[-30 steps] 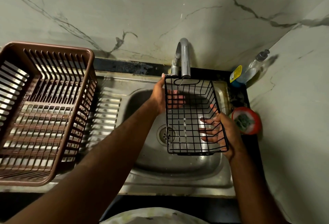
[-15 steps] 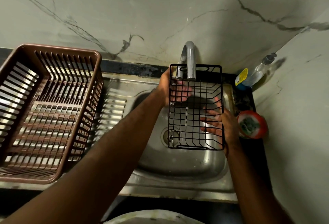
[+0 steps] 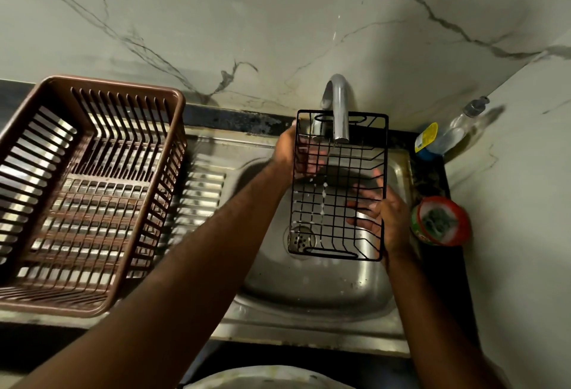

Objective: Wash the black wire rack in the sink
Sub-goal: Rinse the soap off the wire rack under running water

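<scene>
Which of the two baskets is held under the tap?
The black wire rack, which the left hand and right hand hold; the brown plastic basket stands apart at the left.

You hold the wire rack [image 3: 338, 185] over the sink [image 3: 309, 290], its far end under the faucet [image 3: 338, 104] and its near end above the drain [image 3: 299, 237]. Your left hand [image 3: 287, 147] grips its left edge near the far corner, and your right hand [image 3: 383, 218] holds its right edge nearer you. Left of the basin the slatted basket [image 3: 89, 191] sits on the drainboard [image 3: 204, 191], while on the ledge to the right a bottle [image 3: 445, 138] lies back in the wall corner, with a round tub [image 3: 440, 221] in front of it, just beside your right hand.
</scene>
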Action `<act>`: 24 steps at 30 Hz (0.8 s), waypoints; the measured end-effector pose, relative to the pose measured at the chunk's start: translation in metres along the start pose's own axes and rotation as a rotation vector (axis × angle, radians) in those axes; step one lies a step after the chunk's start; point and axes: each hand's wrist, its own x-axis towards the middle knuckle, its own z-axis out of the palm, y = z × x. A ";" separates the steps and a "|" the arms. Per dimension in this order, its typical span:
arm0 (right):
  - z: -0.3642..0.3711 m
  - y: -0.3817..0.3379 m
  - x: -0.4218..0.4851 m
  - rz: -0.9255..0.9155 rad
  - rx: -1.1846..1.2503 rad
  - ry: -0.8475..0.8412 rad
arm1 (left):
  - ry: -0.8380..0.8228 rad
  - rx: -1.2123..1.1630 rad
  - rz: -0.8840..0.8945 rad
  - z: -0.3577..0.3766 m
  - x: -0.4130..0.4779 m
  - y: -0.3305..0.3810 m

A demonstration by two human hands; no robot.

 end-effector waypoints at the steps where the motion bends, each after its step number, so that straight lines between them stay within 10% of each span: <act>1: 0.002 -0.001 -0.002 -0.035 -0.015 0.029 | 0.021 0.011 -0.021 -0.002 0.001 -0.006; 24: -0.005 -0.018 0.002 -0.261 -0.139 0.152 | -0.152 0.098 0.152 -0.001 0.000 -0.041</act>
